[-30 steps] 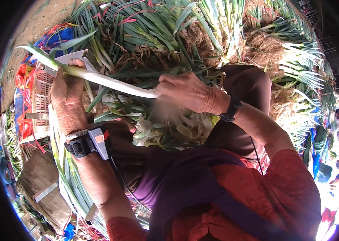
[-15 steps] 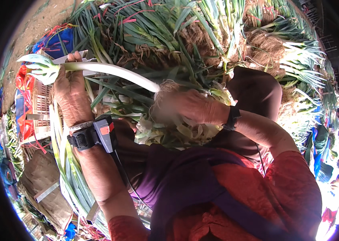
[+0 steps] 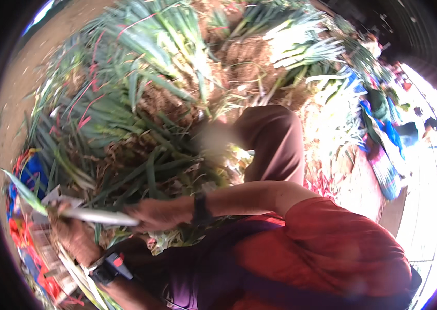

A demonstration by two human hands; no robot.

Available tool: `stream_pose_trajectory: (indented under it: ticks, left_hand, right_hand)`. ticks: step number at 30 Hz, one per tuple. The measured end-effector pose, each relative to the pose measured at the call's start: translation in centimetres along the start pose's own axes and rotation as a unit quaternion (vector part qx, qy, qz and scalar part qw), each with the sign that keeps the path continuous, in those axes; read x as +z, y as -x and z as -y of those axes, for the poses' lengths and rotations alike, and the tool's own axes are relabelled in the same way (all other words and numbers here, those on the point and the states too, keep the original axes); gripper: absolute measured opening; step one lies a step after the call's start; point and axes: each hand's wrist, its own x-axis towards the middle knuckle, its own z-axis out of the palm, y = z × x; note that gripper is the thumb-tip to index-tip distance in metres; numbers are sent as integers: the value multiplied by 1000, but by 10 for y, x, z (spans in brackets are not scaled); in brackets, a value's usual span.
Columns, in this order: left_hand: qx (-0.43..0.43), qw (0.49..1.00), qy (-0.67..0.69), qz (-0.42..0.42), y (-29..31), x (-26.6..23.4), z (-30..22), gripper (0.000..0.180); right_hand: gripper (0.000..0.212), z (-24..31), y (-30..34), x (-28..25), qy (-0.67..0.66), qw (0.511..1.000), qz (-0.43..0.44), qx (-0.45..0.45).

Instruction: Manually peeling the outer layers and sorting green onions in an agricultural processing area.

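A leek (image 3: 106,216) with a white shank and a few green leaves lies nearly level in front of me at the left. My left hand (image 3: 73,235) is closed around it just below the leaves. At the shank's other end is my right hand (image 3: 160,214), close against the leek. Its fingers are smeared and partly hidden, so their grip cannot be made out. Loose green leaves and pale peelings (image 3: 177,235) lie below and beyond my hands.
Bundles of leeks (image 3: 141,41) with pink ties are heaped ahead. A root mass (image 3: 249,59) shows at the far middle. Beside my left hand stands a crate with red plastic (image 3: 22,232). My bent knee (image 3: 275,139) rises at the right of the heap.
My view has turned to the right, so both hands sit lower and further left. My right hand is now nearer my left one, and the stringy roots seen earlier no longer show.
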Motion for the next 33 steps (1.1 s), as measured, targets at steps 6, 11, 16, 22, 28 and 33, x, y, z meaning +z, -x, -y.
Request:
stream_pose_trajectory:
  ticks: [6, 11, 16, 22, 28, 33]
  left_hand:
    - [-17, 986, 25, 166, -52, -5, -57, 20]
    - [73, 976, -184, -88, -10, 74, 38, 40]
    - [-114, 975, -129, 139, 39, 181, 159, 51]
    - [-156, 857, -259, 417, 176, 348, 266, 73]
    - [-232, 709, -353, 565, 163, 309, 235, 65]
    - [-289, 786, -456, 302, 96, 247, 208, 45]
  right_hand:
    - [23, -108, 164, -55, 233, 964, 112, 59]
    - [34, -50, 118, -96, 251, 965, -42, 63]
    - [37, -15, 129, -78, -114, 989, -88, -33]
    - [25, -23, 190, -132, -73, 939, -300, 150]
    - [19, -59, 308, -331, 470, 645, -460, 389]
    - [24, -84, 558, -479, 594, 498, -376, 507]
